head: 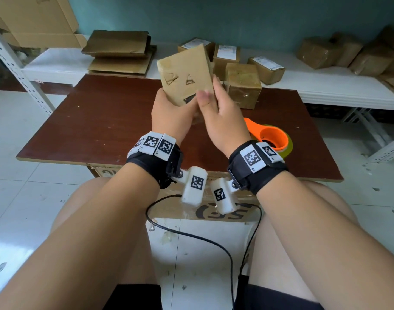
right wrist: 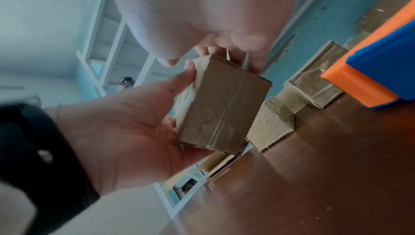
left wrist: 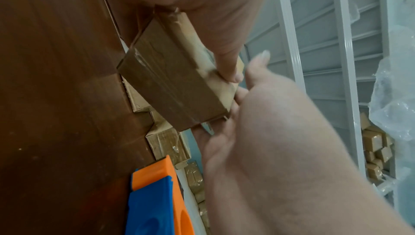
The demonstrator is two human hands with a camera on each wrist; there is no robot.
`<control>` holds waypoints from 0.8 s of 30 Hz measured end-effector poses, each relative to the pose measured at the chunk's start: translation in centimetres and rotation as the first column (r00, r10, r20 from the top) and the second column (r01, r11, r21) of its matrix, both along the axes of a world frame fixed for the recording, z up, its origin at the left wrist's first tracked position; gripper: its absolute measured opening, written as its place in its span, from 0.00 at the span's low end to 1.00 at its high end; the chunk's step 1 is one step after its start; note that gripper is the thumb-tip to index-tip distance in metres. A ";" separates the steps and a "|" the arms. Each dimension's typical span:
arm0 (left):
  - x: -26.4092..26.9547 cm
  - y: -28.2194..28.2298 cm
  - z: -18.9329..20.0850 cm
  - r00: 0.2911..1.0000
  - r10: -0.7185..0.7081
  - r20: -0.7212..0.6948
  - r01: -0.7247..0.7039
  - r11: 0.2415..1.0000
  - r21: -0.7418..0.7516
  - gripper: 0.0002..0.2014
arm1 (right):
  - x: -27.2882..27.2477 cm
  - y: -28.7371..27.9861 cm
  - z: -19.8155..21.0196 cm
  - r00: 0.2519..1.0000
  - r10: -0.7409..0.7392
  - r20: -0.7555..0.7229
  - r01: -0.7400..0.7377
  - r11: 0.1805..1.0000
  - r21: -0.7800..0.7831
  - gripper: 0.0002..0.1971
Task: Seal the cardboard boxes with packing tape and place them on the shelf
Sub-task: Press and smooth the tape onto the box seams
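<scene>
Both hands grip a small taped box [head: 185, 76] above the tabletop [head: 106, 121]: left hand [head: 169, 115] underneath, right hand [head: 223, 121] alongside. Sealing looks finished; next it likely goes onto the shelf [head: 325, 86].

We see brown table [head: 102, 121]: taped box [head: 243, 86] far, tape dispenser [head: 271, 135] right | white shelf [head: 325, 86]: labelled boxes [head: 266, 69]
</scene>
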State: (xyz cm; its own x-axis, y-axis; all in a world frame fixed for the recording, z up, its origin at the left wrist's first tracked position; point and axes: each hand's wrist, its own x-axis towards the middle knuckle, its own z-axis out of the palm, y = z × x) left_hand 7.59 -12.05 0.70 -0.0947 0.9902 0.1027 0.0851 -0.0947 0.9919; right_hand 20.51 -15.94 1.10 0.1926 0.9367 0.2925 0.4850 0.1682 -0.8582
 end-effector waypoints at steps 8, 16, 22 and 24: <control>-0.3 -0.7 0.3 0.973 0.098 -0.207 -0.071 0.989 0.133 0.34 | 0.5 0.3 0.4 0.990 0.035 -0.135 -0.029 0.999 0.040 0.41; -0.8 -0.2 0.4 0.996 0.011 -0.088 0.015 0.955 0.297 0.15 | 0.6 -0.9 1.7 0.988 -0.115 -0.101 0.127 0.985 0.118 0.43; -0.2 -0.4 0.3 0.985 0.121 -0.127 -0.080 0.955 0.286 0.31 | 0.6 -1.4 2.2 0.975 -0.221 -0.035 0.223 0.963 0.149 0.43; 0.1 -0.7 0.2 0.987 0.110 -0.117 -0.077 0.964 0.256 0.32 | 0.6 -1.4 2.1 0.969 -0.249 -0.008 0.247 0.957 0.152 0.42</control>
State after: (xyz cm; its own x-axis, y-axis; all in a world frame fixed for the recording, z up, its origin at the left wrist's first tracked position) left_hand 7.72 -12.72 0.87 -0.1549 0.9186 0.3635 0.2313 -0.3240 0.9174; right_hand 21.14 -17.37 3.20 0.4092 0.8048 0.4300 0.5373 0.1683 -0.8264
